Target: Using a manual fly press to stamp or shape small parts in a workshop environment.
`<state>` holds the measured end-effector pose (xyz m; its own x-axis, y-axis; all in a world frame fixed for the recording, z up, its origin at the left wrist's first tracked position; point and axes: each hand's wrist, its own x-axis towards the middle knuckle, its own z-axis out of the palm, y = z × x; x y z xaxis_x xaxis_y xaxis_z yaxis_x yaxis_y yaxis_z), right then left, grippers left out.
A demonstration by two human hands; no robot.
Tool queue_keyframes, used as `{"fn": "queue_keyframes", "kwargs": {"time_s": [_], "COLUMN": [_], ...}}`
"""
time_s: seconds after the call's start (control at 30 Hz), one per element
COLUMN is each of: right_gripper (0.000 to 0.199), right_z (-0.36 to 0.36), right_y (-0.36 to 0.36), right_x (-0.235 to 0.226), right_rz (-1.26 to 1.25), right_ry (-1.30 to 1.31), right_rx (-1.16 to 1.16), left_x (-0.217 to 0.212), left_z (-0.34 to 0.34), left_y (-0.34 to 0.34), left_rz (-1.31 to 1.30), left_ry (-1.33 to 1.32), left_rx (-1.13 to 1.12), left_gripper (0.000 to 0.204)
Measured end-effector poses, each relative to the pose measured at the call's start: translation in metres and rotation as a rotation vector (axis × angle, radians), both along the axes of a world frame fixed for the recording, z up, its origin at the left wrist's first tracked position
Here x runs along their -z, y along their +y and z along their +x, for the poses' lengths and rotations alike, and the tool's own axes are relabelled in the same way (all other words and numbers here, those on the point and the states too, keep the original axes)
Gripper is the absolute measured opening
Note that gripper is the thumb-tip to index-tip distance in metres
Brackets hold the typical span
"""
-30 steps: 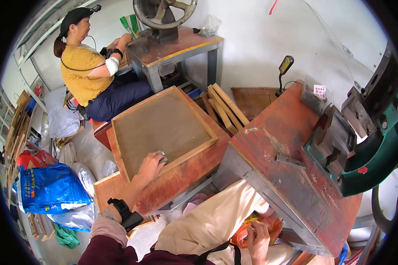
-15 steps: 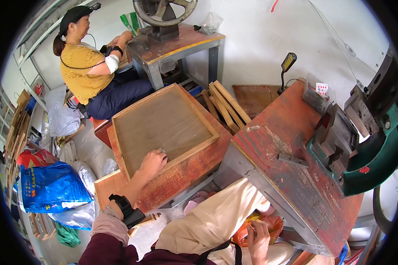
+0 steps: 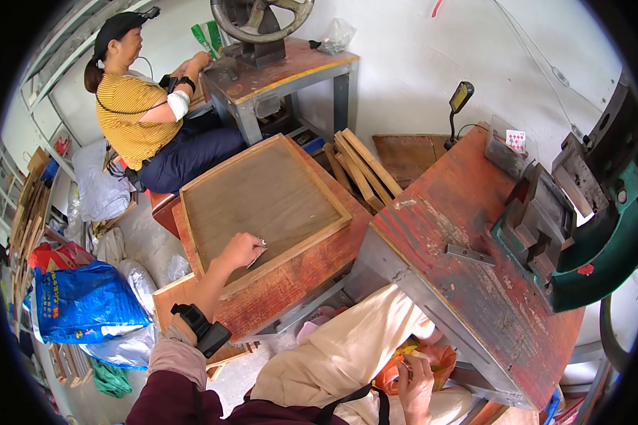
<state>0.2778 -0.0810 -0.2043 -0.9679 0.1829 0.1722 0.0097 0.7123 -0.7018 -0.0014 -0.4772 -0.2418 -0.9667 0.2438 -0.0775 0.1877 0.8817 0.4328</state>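
Observation:
My left hand (image 3: 241, 251) is closed over the near part of a shallow wooden tray (image 3: 317, 230). Small shiny metal pieces (image 3: 261, 245) poke out at its fingertips, and a thin one slants down toward the tray; their exact kind is too small to tell. Down by my lap, my right hand (image 3: 416, 386) has its fingers curled in front of an orange plastic bag (image 3: 441, 360). Whatever those fingers hold, if anything, is hidden from view.
A red worktable (image 3: 468, 283) on the right carries a green press (image 3: 588, 276) and a small metal bar (image 3: 470, 254). Wooden strips (image 3: 365, 170) lean behind the tray. Another person (image 3: 138, 106) sits at a table far left. A blue bag (image 3: 85, 301) lies at left.
My left hand has shifted slightly left and up, and its wrist has turned, so a thin metal piece now shows below the fingers. My right hand stays nearly where it was.

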Motion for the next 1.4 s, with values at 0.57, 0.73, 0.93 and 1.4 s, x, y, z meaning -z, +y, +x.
{"fn": "queue_keyframes", "kwargs": {"time_s": [0.57, 0.73, 0.93, 1.4], "right_gripper": [0.018, 0.018, 0.017, 0.017], "right_z": [-0.001, -0.002, -0.002, -0.001], "right_y": [-0.006, -0.007, -0.009, -0.011], "right_x": [0.007, 0.009, 0.007, 0.007], "right_rz": [-0.02, 0.013, 0.02, -0.004], "right_ry": [-0.045, -0.021, -0.029, -0.023], "right_rx": [-0.009, -0.017, -0.006, -0.006], "left_x": [-0.002, -0.004, 0.002, 0.003], "left_z": [0.011, 0.018, 0.02, 0.038], "left_y": [-0.018, -0.014, -0.018, 0.005], "left_rz": [0.378, 0.439, 0.284, 0.157], "left_ry": [-0.31, -0.223, -0.174, 0.082], "left_rx": [-0.252, -0.244, -0.189, -0.218], "left_gripper": [0.016, 0.015, 0.019, 0.02]}}
